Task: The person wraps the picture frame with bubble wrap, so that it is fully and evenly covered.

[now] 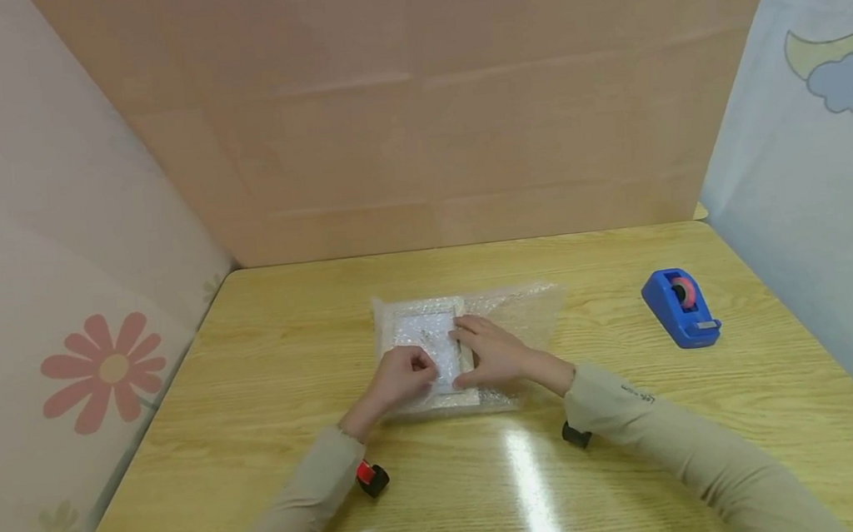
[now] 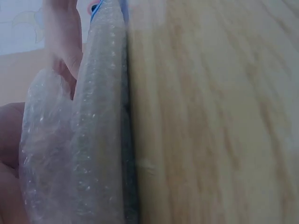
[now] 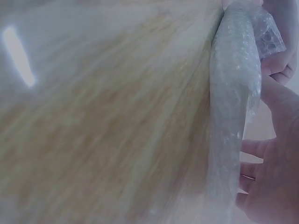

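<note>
A white picture frame lies flat on a sheet of bubble wrap, one side of which is folded over most of it. Curled fingers of my left hand pinch the folded-over layer above the frame. The left wrist view shows this loose flap lifted off the wrapped edge. My right hand rests with spread, fairly straight fingers on the frame's right border, thumb at the near part. From the right wrist view, its fingers lie over the top of the wrapped side.
At the right of the wooden table stands a blue tape dispenser with a pink roll. A brown panel closes off the back. Patterned cloth walls flank the table, a flower on the left one.
</note>
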Demonstrator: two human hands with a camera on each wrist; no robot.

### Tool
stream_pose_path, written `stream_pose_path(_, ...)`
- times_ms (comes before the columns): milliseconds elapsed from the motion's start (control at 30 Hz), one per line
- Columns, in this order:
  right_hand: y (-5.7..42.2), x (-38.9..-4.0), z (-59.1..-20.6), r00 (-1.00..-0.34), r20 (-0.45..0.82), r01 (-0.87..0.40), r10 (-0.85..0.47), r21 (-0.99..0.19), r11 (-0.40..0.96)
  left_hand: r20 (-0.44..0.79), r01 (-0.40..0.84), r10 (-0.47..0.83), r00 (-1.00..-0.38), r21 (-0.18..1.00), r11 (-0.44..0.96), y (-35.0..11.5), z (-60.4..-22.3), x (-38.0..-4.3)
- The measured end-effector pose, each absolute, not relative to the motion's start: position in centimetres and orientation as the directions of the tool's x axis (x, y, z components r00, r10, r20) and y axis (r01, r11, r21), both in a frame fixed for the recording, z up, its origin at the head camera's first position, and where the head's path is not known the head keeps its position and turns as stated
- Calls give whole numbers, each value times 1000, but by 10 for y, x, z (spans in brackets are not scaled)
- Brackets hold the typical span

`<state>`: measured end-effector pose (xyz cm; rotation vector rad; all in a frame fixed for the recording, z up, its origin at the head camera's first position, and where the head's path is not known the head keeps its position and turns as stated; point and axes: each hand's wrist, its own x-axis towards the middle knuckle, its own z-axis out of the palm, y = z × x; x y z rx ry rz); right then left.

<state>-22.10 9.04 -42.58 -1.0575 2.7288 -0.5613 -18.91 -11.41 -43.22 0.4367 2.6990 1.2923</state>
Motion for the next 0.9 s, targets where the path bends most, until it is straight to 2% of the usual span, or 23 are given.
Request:
stream_pose_path(333,91,-220,-425,-735,-14,-619,-678,-394,680,-13,211,318,-948,721,660,-110,-431,-182)
stream_pose_path(733,93,-224,-428,-713,-10,-645,-701,-384,661,-33,266,484,-874,801,536,-120,-431,-179)
stream_pose_path(900,96,-228,-423,-673,-40,-665,-738,-403,628,-14,292,485,-875,782,550,-119,-431,-178)
